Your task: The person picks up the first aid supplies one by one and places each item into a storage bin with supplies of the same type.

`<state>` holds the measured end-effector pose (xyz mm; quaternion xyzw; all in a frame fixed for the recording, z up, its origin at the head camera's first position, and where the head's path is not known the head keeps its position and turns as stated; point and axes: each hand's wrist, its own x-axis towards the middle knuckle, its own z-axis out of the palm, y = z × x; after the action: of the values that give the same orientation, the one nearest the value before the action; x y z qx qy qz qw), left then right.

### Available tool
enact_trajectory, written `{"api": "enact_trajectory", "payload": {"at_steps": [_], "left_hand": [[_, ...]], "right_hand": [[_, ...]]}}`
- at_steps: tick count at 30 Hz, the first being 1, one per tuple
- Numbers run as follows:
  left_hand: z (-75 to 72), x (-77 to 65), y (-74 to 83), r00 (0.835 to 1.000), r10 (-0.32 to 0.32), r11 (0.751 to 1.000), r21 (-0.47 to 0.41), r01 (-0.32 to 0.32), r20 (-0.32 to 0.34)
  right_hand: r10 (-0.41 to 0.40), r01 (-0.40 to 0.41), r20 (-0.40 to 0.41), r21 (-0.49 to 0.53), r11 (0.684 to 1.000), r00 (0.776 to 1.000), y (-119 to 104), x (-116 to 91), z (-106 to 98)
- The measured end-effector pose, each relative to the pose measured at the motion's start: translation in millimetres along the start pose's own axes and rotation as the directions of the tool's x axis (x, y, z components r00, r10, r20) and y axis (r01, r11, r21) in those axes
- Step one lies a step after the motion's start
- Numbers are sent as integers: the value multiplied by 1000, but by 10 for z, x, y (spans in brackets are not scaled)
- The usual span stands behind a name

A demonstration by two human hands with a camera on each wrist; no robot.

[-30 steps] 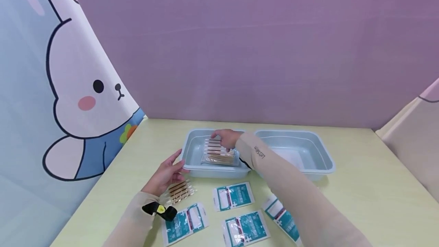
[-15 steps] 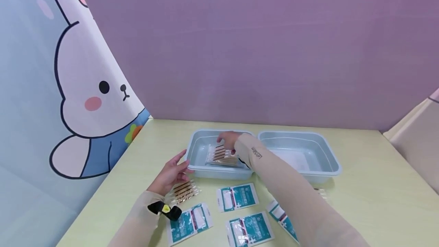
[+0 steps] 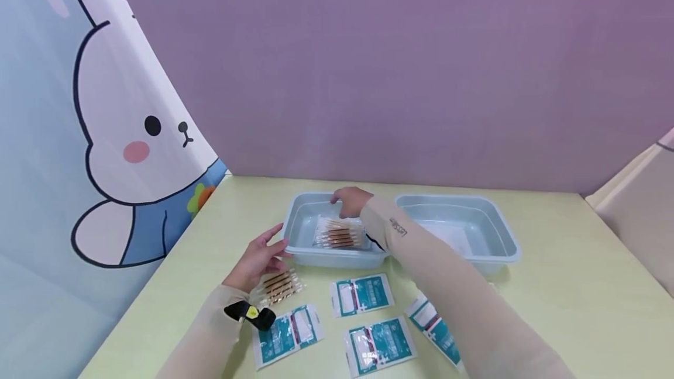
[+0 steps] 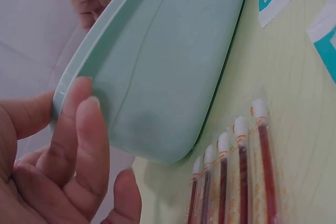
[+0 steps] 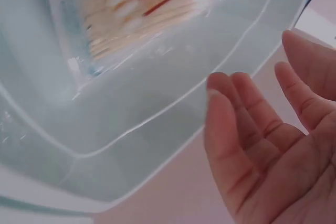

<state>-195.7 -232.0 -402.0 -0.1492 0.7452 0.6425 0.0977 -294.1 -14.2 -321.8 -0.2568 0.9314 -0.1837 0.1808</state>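
My left hand (image 3: 258, 259) pinches the rim of the left light-blue plastic tub (image 3: 337, 259) at its near left corner, with the thumb on one side of the rim and fingers on the other. Inside the tub lies a clear packet of cotton swabs (image 3: 339, 238), red-brown sticks showing over pale wooden ones. Above the tub's far side hovers my right hand (image 3: 353, 200). The right wrist view shows this hand (image 5: 273, 140) holding nothing, its fingers loosely bent and apart from the swabs (image 5: 152, 3). Another packet of red-brown swabs (image 4: 231, 177) lies on the table below my left hand.
A second light-blue tub (image 3: 463, 227) stands to the right. Several teal-and-white packets (image 3: 363, 295) lie on the table before the tubs. My right forearm crosses over the gap between the tubs and partly covers one packet (image 3: 434, 329). A purple cloth (image 3: 395, 75) hangs behind the table.
My right hand has lifted off the swab packet toward the tub's far side. The red-brown swabs in the tub now sit nearer its front. My left hand keeps its hold on the rim.
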Motion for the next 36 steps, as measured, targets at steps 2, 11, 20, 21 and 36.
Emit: {"api": "enact_trajectory", "payload": {"at_steps": [2,11,20,21,36], "left_hand": [[-18,-4,3,1000,-5,1000,12,5,-9],[-93,-46,-27,999,-14,1000,-10,14,-34],[-85,2,18,999,-13,1000,3,13,-48],[-83,5,18,999,-13,1000,2,13,-49],[31,8,-3,1000,20,999,-39,-21,-21]], "right_hand": [[-27,27,-5,19,999,1000,-62,-40,34],[-171,173,-45,47,984,984,-439,-309,364],[-389,393,58,-138,909,919,-533,-449,691],[-404,410,70,-157,899,912,-530,-441,741],[-453,466,114,-275,841,884,-456,-244,1231]]}}
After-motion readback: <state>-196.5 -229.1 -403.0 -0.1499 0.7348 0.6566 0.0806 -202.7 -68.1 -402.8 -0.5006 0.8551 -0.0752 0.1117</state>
